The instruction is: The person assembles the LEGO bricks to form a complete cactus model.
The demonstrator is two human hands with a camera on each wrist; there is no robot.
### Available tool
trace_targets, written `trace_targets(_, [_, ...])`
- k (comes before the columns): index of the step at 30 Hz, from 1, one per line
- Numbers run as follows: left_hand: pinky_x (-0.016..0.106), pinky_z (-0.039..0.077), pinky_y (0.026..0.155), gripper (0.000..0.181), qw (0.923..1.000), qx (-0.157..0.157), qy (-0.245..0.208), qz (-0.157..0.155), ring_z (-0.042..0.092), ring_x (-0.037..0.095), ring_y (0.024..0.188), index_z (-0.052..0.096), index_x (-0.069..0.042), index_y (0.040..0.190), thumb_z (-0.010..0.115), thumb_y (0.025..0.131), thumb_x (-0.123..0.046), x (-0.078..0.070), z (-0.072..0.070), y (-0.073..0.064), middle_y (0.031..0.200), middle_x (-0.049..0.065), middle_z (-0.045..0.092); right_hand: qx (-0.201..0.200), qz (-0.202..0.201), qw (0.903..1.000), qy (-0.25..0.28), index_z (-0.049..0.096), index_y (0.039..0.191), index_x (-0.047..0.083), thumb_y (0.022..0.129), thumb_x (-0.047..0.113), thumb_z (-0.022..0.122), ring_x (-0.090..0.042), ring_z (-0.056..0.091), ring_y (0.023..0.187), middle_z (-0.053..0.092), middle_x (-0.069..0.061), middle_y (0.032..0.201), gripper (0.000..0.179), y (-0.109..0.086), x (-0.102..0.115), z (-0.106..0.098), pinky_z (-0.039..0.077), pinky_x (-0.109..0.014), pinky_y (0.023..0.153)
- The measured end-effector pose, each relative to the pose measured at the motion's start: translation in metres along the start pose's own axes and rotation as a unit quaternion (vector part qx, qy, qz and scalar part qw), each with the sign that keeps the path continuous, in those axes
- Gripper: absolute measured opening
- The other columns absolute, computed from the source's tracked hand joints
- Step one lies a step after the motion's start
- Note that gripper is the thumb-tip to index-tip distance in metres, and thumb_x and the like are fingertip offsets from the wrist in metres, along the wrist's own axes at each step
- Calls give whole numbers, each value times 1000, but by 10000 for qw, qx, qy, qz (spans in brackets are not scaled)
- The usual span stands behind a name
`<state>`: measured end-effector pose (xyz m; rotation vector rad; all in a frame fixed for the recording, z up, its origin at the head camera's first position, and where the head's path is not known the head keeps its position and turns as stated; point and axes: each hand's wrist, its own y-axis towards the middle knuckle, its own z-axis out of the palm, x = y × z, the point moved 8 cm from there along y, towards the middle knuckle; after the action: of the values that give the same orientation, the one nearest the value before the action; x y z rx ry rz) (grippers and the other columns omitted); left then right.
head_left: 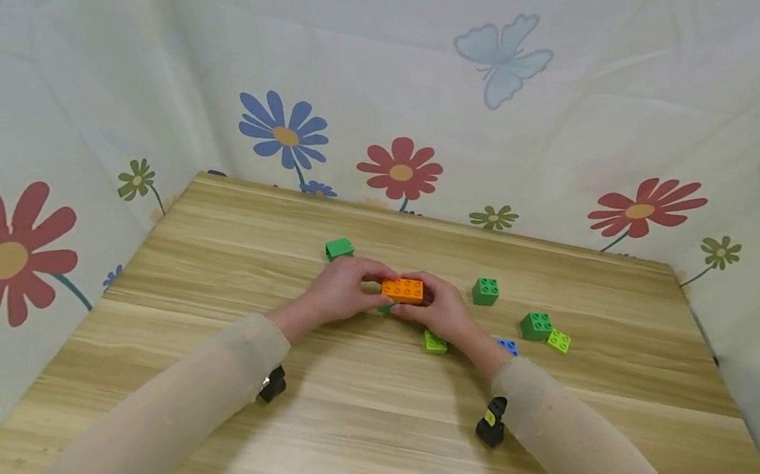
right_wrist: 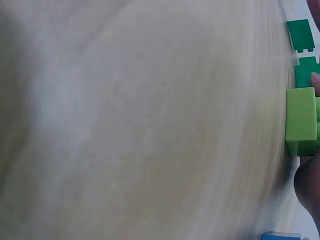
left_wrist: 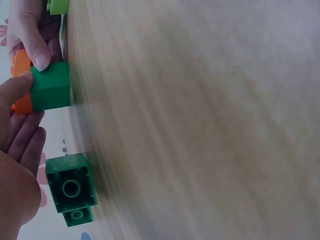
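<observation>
An orange two-by-four toy brick point(head_left: 403, 290) is between both hands, studs up. Directly under it is a green brick point(left_wrist: 51, 86), mostly hidden by fingers in the head view. My left hand point(head_left: 340, 289) pinches the pair from the left, its thumb at the seam between orange and green. From the other side my right hand point(head_left: 441, 306) grips them, with the thumb pressed along the green brick's side. A lime green brick point(head_left: 435, 343) lies just below the right hand, and a blue brick point(head_left: 508, 347) is partly covered by the right forearm.
Behind the left hand a green brick point(head_left: 339, 248) lies tipped over, its hollow underside showing in the left wrist view. To the right stand two green bricks point(head_left: 486, 291), one touching a small lime brick point(head_left: 559, 340). A flowered cloth point(head_left: 398, 75) hangs behind the wooden table point(head_left: 357, 438).
</observation>
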<state>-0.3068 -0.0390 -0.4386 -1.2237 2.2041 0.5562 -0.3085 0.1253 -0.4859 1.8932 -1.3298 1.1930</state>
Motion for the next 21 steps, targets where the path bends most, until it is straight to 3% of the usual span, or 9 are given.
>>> trace_targets(9, [42, 56, 110, 41, 9992, -51, -368, -172, 70, 22, 122, 76, -17, 132, 87, 93, -23, 6, 2, -2, 130, -1, 75, -18, -75, 10000, -53, 65, 142, 11, 94, 20, 85, -26, 68, 113, 68, -10, 135, 52, 1, 2, 1, 58, -43, 107])
trace_targets(13, [43, 55, 111, 49, 9995, -18, -301, -128, 69, 23, 126, 73, -17, 137, 88, 91, -26, 9, 1, -4, 136, 0, 73, -7, -80, 9999, -67, 65, 142, 11, 94, 18, 85, -26, 68, 115, 68, -10, 136, 52, 1, 1, 2, 57, -43, 108])
trace_targets(21, [45, 55, 111, 59, 9996, 18, -186, -231, 66, 25, 131, 69, -18, 144, 89, 90, -30, 21, -14, -14, 143, 1, 70, 3, 29, 10000, -75, 64, 144, 12, 93, 21, 86, -26, 68, 117, 68, -10, 137, 56, -1, 4, 1, 55, -45, 110])
